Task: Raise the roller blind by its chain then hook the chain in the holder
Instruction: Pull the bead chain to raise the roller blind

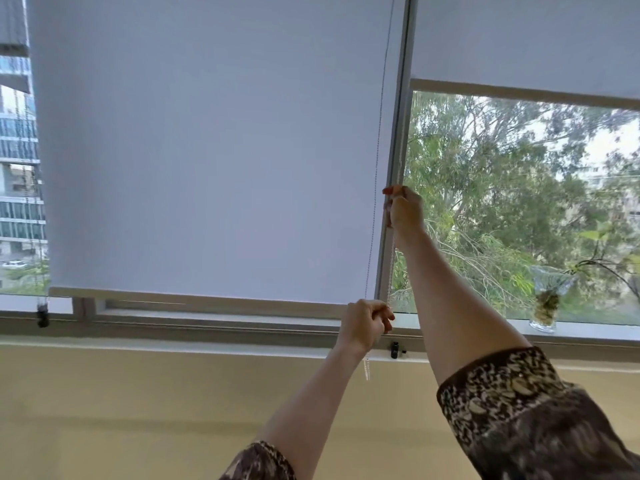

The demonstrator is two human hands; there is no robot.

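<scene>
A white roller blind (207, 150) covers the middle window, its bottom bar just above the sill. The bead chain (393, 265) hangs along the blind's right edge by the grey frame post. My right hand (405, 211) is raised and closed around the chain at about mid-height of the window. Lower down, my left hand (367, 323) grips the chain at the level of the blind's bottom bar, and a short loop of chain dangles below that fist. A small black chain holder (394, 350) sits on the wall under the sill, just right of my left hand.
A second blind (519, 39) on the right is half raised, showing trees outside. A glass vase with a plant (545, 306) stands on the sill at the right. Another black holder (43, 318) hangs at the far left. A beige wall runs below the sill.
</scene>
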